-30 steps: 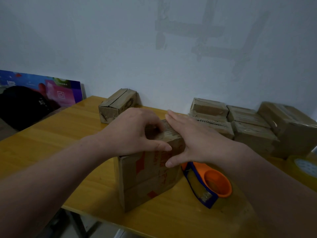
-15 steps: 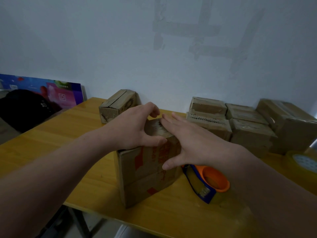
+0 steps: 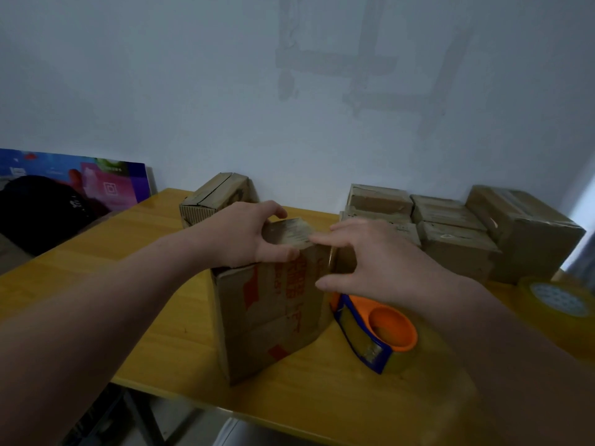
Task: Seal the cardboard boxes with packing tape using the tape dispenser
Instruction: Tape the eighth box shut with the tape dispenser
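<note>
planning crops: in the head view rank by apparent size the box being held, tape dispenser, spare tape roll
1. held box
2. tape dispenser and spare tape roll: look about alike; the roll is cut off at the frame edge, so unranked

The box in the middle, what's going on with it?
A person is closing the top of the cardboard box on the yellow table. The left hand grips the top flap, and the right hand touches its edge with straight fingers. The tape dispenser lies beside the box, not yet picked up.
</note>
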